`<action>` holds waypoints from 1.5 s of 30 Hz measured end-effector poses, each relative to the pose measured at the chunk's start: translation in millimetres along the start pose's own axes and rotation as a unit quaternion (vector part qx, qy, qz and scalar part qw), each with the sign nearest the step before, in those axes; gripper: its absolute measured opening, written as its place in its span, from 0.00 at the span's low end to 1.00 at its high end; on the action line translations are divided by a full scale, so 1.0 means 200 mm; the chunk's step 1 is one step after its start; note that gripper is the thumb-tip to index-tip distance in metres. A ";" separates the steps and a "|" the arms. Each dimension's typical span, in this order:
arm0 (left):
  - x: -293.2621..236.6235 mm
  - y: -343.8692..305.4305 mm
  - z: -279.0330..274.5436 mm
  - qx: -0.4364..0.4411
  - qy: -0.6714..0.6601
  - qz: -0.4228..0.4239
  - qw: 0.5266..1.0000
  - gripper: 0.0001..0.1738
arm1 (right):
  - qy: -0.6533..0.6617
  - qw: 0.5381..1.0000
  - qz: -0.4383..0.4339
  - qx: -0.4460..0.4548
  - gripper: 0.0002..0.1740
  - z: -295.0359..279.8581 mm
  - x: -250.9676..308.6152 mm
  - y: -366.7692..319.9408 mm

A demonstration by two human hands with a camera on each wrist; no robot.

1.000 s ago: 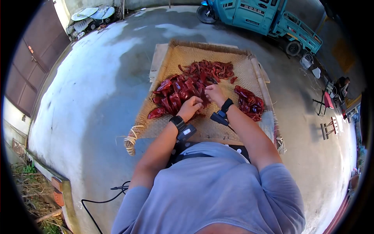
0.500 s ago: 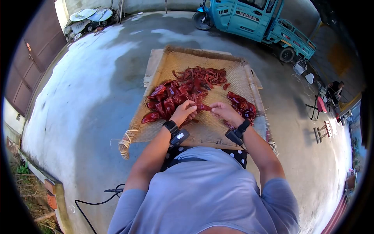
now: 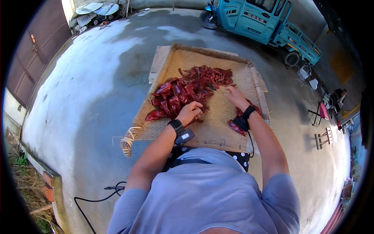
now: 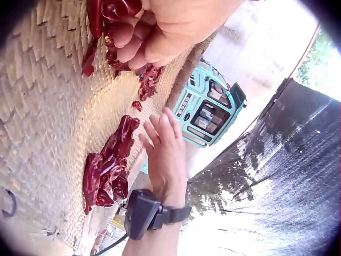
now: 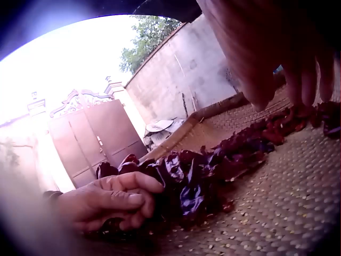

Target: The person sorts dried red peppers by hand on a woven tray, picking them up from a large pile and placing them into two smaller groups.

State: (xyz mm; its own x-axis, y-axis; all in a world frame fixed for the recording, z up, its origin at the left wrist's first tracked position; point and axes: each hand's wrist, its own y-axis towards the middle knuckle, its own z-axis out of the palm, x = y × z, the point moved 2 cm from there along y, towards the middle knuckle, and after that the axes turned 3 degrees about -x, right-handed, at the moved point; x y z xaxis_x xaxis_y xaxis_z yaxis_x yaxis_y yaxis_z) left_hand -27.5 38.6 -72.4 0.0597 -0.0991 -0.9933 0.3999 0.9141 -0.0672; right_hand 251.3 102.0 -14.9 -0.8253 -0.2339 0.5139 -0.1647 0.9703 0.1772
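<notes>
My left hand [image 3: 189,113] rests at the near edge of a heap of large dark red dried peppers [image 3: 171,96]. In the right wrist view its fingers curl loosely, with nothing showing between them. The right hand [image 3: 237,98] hovers over the right side of the woven tray [image 3: 214,126], fingers extended and apart in the left wrist view, holding nothing. Smaller red pepper pieces [image 3: 213,74] lie spread behind the heap. Beside the right hand is a second, smaller group of peppers [image 4: 109,165], partly hidden by the right wrist in the head view.
The tray has raised rims, with a wrapped corner [image 3: 127,142] at the near left. Pale seeds are scattered on the weave. Beyond stand a teal three-wheeled truck [image 3: 249,19] and a small stool [image 3: 324,137]. A black cable [image 3: 83,208] lies on the left floor.
Both hands came together and stretched a red pepper between them half a second ago. Now the right hand has moved away, forward and right, without it; the left stays beside the heap.
</notes>
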 end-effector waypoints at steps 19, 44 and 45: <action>0.00 -0.03 0.01 0.014 -0.018 0.014 1.000 0.13 | -0.138 0.976 0.100 0.132 0.34 0.57 0.38 0.43; 0.00 -0.02 -0.02 -0.039 -0.113 0.007 0.993 0.25 | 0.361 0.927 0.095 0.044 0.22 0.41 0.47 -0.14; 0.03 0.01 -0.03 -0.029 -0.123 0.001 0.992 0.32 | 0.335 0.939 0.070 0.022 0.21 0.44 0.47 -0.18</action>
State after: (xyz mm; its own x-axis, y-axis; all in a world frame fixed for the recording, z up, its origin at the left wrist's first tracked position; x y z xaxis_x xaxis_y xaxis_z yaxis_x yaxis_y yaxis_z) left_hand -32.6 41.7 -80.0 0.2848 -0.1838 -0.9408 0.3464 0.9349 -0.0778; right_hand 132.7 50.1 -46.4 -0.3184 -0.0758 0.9449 -0.1135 0.9927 0.0414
